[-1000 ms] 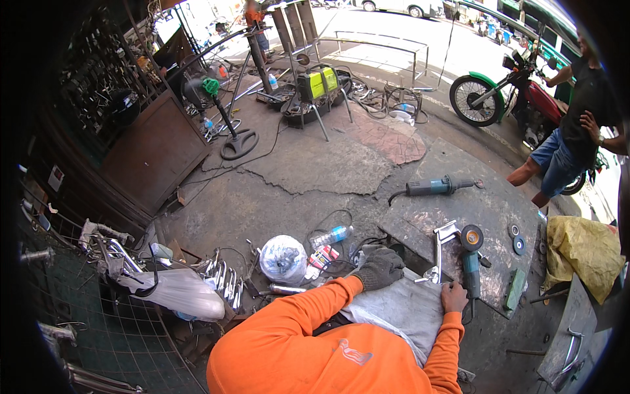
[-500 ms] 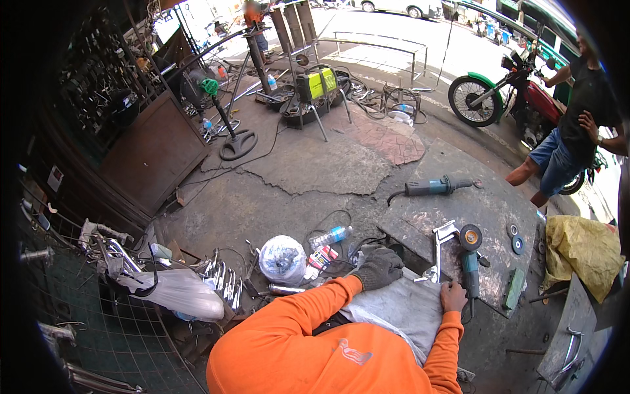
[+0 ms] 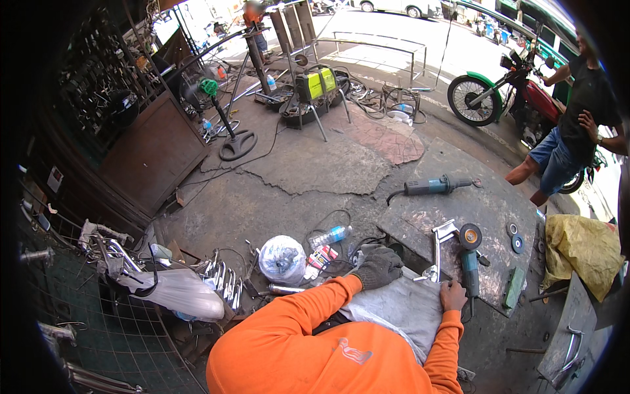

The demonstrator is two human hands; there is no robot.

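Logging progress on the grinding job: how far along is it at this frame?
Done: nothing visibly finished. In hand: the bare right hand rests by the angle grinder lying on the slab; the gloved left hand sits near the shiny metal bracket. Left: grinding itself; a second grinder lies unused.

Concrete slab (image 3: pixel 489 210) — two grinders (image 3: pixel 433 187), discs (image 3: pixel 515 238)

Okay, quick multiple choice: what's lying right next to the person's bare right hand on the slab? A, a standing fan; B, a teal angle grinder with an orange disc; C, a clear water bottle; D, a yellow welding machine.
B: the teal angle grinder with its orange disc lies on the slab right beside the right hand, next to a shiny metal bracket.
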